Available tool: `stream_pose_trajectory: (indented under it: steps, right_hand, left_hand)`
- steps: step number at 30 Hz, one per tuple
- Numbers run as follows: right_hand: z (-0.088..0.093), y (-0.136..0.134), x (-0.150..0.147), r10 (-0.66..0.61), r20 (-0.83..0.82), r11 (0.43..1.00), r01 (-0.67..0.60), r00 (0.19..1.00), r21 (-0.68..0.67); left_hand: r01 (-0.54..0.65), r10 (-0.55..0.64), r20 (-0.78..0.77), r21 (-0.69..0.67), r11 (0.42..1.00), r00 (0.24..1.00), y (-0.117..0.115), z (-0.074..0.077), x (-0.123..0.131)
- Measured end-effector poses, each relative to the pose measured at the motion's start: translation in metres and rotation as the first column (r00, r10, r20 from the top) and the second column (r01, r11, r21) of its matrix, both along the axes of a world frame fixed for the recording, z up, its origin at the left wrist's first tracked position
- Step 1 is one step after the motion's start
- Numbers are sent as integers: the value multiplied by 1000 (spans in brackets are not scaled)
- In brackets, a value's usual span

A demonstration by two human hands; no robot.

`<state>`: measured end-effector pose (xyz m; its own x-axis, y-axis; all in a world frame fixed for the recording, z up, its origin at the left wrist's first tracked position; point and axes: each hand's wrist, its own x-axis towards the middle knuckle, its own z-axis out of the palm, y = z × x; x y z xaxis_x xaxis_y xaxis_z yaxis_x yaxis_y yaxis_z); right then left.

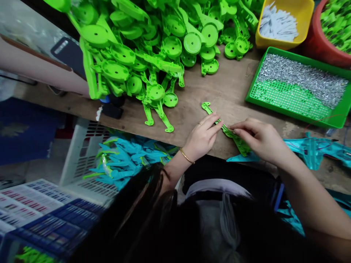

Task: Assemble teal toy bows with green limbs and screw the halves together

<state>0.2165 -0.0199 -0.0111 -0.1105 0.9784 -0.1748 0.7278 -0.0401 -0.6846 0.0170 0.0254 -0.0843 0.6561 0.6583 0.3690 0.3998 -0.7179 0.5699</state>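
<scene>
A long, narrow bright green plastic part point(206, 107) lies at a slant on the wooden table in front of me, its wider end partly behind my right hand. My left hand point(202, 136), with a ring and a gold bangle, holds this part along its middle, the fingers laid across it. Over the wider end, my right hand point(255, 137) is closed in a pinch, thumb and forefinger together at the part's surface. Whatever is between those fingertips is too small to make out. A turquoise plastic piece point(242, 158) pokes out beneath my right hand at the table edge.
Green plastic parts point(156, 91) are heaped at the back left. A green tray point(296, 114) of small metal pieces, a yellow bin point(307, 22) and a red tub point(319, 34) stand right. Turquoise assemblies point(312, 149) lie nearby; a white crate point(79, 160) sits below left.
</scene>
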Motion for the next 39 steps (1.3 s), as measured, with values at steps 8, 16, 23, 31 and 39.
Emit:
stream_pose_trajectory:
  steps: [8,16,23,31,39]
  right_hand:
    - [-2,2,2,48,242,989,-80,969,124]
    - [-8,8,-10,116,171,972,-148,978,183]
    - [-3,15,0,58,80,983,-43,995,-178]
    - [-7,43,7,78,-30,857,-82,997,-509]
    - [-3,49,3,95,115,853,-21,989,-521]
  left_hand:
    - [0,-2,-50,-34,999,999,0,3,0]
    - [8,-15,-78,-82,997,997,0,6,1]
    - [-87,82,-39,-132,987,996,10,14,10]
    - [-135,121,-80,-194,972,989,22,19,17]
    - [-135,122,-74,-203,970,990,20,18,16]
